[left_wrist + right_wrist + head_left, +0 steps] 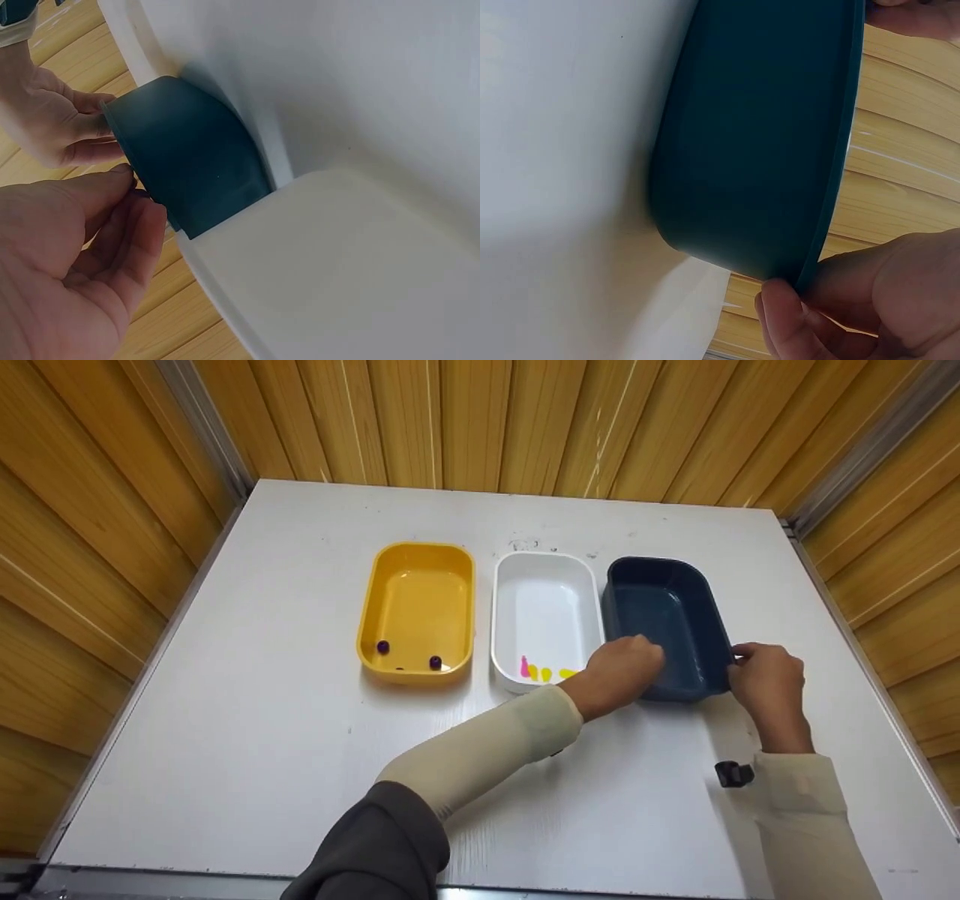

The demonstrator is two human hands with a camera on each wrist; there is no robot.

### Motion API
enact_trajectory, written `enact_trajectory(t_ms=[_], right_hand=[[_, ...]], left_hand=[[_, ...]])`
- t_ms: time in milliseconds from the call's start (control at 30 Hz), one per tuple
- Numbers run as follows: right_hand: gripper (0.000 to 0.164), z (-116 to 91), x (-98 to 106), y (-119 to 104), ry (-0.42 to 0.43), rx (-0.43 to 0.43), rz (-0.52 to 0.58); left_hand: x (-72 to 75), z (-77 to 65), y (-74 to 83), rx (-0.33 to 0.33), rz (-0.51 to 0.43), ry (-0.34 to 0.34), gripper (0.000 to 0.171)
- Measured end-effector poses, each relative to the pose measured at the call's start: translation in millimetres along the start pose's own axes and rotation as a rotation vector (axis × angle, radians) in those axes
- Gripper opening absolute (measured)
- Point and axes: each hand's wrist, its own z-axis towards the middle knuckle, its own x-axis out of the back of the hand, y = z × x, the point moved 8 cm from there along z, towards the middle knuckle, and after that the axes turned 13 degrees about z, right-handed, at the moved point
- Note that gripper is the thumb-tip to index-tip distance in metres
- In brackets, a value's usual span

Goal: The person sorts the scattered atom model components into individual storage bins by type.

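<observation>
On the right of the table stands a dark blue bin (667, 619), slightly turned. My right hand (769, 679) pinches its right rim between thumb (855, 281) and fingers. Over the bin's near-left corner is my left hand (626, 667), fingers curled together. In the left wrist view, that hand (90, 251) is beside the rim, and its thumb and fingertips pinch what looks like a small purple bead (139, 193), mostly hidden. Purple beads (435, 662) lie at the near end of a yellow bin (417, 679). A white bin (544, 577) holds small pink and yellow drop-shaped pieces (546, 674).
All three bins stand in a row on a white table (247, 720), the white bin close beside the blue one. Wood-look panels (472, 427) enclose the back and sides. My left forearm crosses in front of the white bin.
</observation>
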Motion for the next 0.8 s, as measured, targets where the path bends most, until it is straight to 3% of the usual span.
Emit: enact_trajectory(t_ms=[300,533,800], right_hand=[[0.037,0,-1,-1,0.021,0.035,-0.012],[0.036,0,1,-3,0.042,0.063,-0.027],[0.038,0,0,0,-0.008,0.016,-0.019]], left_hand=[[1.6,-8.8,-3.7,0.004,-0.028,0.008,0.017],[6.1,-20.3,-8.9,-0.033,-0.046,0.005,0.024],[10.3,-37.8,-23.7,-0.025,-0.125,0.009,0.018]])
